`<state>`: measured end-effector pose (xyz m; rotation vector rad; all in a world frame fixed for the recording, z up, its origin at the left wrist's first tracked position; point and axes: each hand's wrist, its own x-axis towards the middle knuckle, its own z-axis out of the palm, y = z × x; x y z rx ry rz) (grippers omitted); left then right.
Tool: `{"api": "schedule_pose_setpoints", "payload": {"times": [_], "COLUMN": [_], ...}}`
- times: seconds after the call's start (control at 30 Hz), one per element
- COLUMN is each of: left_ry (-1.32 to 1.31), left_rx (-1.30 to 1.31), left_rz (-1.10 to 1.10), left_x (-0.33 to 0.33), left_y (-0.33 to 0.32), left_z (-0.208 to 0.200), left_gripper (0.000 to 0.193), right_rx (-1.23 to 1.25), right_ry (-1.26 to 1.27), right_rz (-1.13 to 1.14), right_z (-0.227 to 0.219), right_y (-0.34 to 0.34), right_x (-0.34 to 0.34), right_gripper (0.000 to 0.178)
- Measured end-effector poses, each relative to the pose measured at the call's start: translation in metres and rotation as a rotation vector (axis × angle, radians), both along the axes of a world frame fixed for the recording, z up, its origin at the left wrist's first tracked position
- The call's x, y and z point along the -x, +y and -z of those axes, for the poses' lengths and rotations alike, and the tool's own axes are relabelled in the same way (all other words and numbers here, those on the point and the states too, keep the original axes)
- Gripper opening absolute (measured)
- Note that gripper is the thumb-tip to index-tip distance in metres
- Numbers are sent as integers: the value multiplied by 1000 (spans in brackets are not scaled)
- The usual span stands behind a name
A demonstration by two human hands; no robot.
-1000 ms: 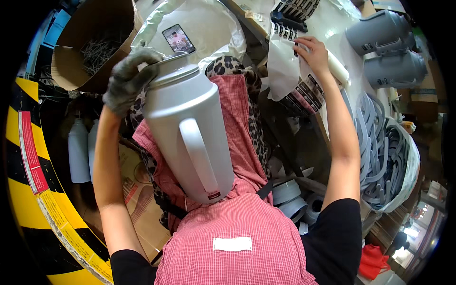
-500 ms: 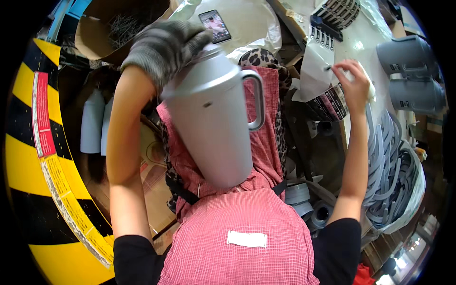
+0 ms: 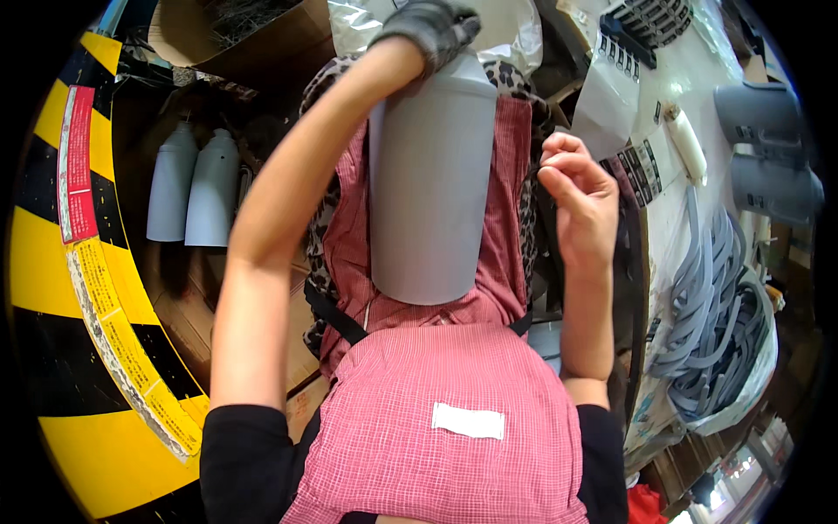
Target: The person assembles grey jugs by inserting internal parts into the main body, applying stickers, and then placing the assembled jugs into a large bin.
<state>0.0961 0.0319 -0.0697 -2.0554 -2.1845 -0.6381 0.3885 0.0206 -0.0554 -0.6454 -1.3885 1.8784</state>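
A grey jug (image 3: 428, 196) rests against a pink apron (image 3: 436, 384), long axis pointing away from the body, its far end gripped by the gloved left hand (image 3: 426, 35). Apart from its right flank, the right hand (image 3: 583, 196) hovers, fingertips nearly meeting; whether they pinch anything is unclear.
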Motion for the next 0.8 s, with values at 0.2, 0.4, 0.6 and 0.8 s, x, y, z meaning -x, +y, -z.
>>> {"api": "schedule_pose_setpoints", "payload": {"times": [0.2, 0.4, 0.6, 0.8], "left_ry": [-976, -988, -1162, -890], "left_rx": [-418, -240, -117, 130], "left_rz": [-268, -83, -93, -87], "left_x": [-39, -61, -58, -48], "left_y": [-110, -137, -120, -119], "left_z": [-7, -18, -25, -31], "left_gripper": [56, 47, 40, 22], "right_rx": [191, 231, 275, 267], "right_ry": [85, 103, 49, 57], "right_rz": [78, 139, 255, 318], "right_z": [-10, 7, 12, 19], "right_y": [-30, -28, -23, -22], "right_x": [40, 72, 85, 88], "right_gripper": [9, 6, 11, 12]}}
